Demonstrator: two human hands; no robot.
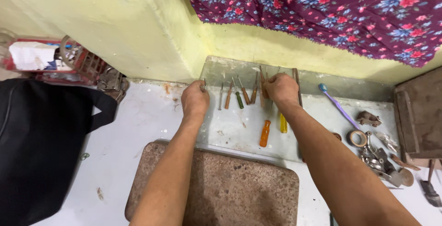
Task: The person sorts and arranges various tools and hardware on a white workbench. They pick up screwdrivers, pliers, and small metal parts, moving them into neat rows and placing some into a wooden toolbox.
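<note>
Left hand (194, 98): grip narrow, pinched on a thin metal tool (205, 85) at the left end of the tool row. Right hand (282, 88): grip closed over a bundle of rusty tools (263, 81) at the back of the grey desk (230, 129). Between the hands: small screwdrivers (239, 98), leaning on the yellow wall (152, 37). Nearer: orange screwdriver (265, 133), yellow screwdriver (283, 123). Right: purple toothbrush (337, 106), tape roll (357, 138). Left: black bag (41, 147).

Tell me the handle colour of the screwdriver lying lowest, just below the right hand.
Orange. The screwdriver's handle shows best in the head view, beside a yellow-handled one, below the right hand.
</note>
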